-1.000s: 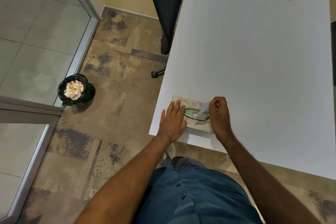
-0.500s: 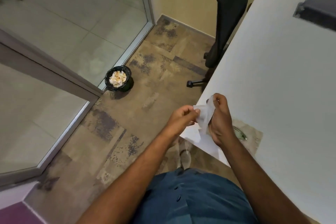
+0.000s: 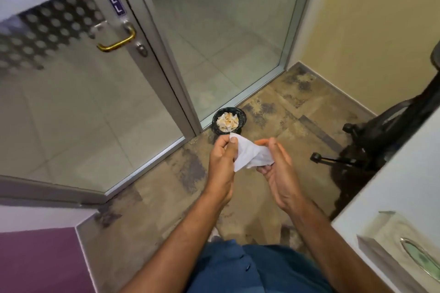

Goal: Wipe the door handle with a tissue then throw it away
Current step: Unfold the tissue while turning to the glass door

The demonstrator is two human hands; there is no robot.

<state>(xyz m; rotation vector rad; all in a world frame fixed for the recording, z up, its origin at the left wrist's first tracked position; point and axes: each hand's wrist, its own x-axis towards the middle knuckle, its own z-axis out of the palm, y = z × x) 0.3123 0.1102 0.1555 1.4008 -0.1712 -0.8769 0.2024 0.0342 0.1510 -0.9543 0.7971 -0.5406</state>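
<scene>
A white tissue (image 3: 250,153) is stretched between both my hands at the middle of the view. My left hand (image 3: 222,157) pinches its left corner between thumb and fingers. My right hand (image 3: 277,166) holds the bunched right end in its fingers, palm turned up. The brass door handle (image 3: 117,41) sits on the glass door (image 3: 78,93) at the upper left, under a blue PULL sign, well away from both hands. A small black bin (image 3: 228,121) full of crumpled tissues stands on the floor just beyond my hands.
The glass door's metal frame (image 3: 166,64) and a fixed glass panel (image 3: 221,31) fill the top. A black office chair (image 3: 385,135) stands at the right by a yellow wall. A white table (image 3: 390,207) with a tissue box (image 3: 402,245) is at the lower right.
I pulled the tissue from the box on the table and turned left toward the door. Both hands now hold the tissue over the floor, and the door handle has come into view.
</scene>
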